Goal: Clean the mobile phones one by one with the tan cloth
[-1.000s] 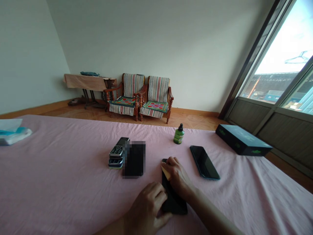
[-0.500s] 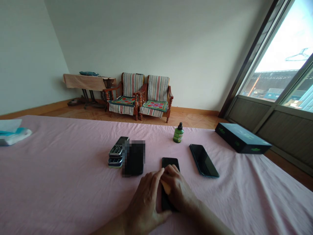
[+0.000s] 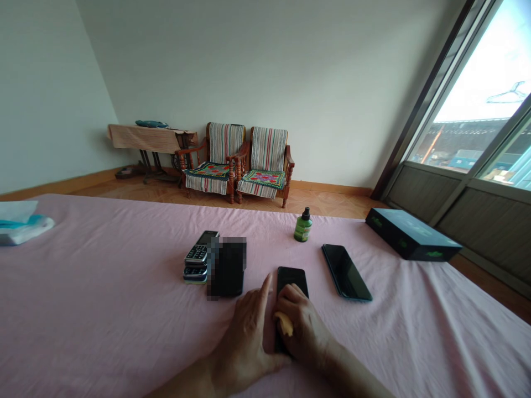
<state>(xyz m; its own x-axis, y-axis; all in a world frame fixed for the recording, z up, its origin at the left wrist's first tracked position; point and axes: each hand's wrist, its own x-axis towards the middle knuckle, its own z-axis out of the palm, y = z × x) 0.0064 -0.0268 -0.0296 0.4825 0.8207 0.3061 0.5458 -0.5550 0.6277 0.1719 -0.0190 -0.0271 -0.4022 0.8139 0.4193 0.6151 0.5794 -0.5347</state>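
Observation:
A black smartphone [image 3: 293, 275] lies face up on the pink cloth in front of me, its lower half largely covered by my hands. My right hand [image 3: 306, 326] is closed around a small yellow cloth [image 3: 285, 324] and presses it on the phone's screen. Along the phone's left side rests my left hand [image 3: 245, 338], thumb and index finger spread apart, the thumb near the phone's bottom end. A second smartphone [image 3: 347, 273] lies to the right. On the left, a stack of keypad phones [image 3: 196, 254] sits beside a dark, partly blurred phone [image 3: 230, 268].
A green spray bottle [image 3: 302, 225] with a black top stands behind the phones. At the back right is a black box [image 3: 410, 235]; a tissue pack [image 3: 25, 228] lies at the far left. The pink cloth [image 3: 103, 309] is under everything. Two wooden armchairs [image 3: 263, 160] stand by the wall.
My left index finger has lifted off and away from the right hand. The right hand has slid slightly down the phone, showing more yellow cloth. The phone has shifted a little to the right.

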